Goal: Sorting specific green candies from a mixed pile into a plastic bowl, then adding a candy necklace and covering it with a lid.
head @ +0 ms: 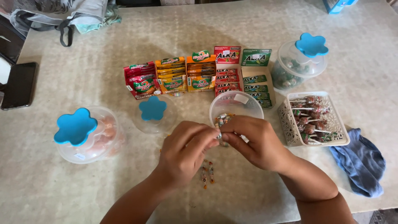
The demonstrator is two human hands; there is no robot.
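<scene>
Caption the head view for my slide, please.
Both hands, left hand and right hand, pinch a strip of small wrapped candies above an open clear tub.

You sit at a pale, marbled table [124, 37] that fills nearly your whole view, lit by soft daylight with faint shadows. At its far-left edge, well away from where you grip, dark furniture [8, 33] shows past the tabletop.

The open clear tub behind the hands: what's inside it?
The open clear tub holds a few small wrapped candies against its near wall. The right hand covers the near rim, so anything lower there is hidden. The rest of its floor looks bare.
</scene>
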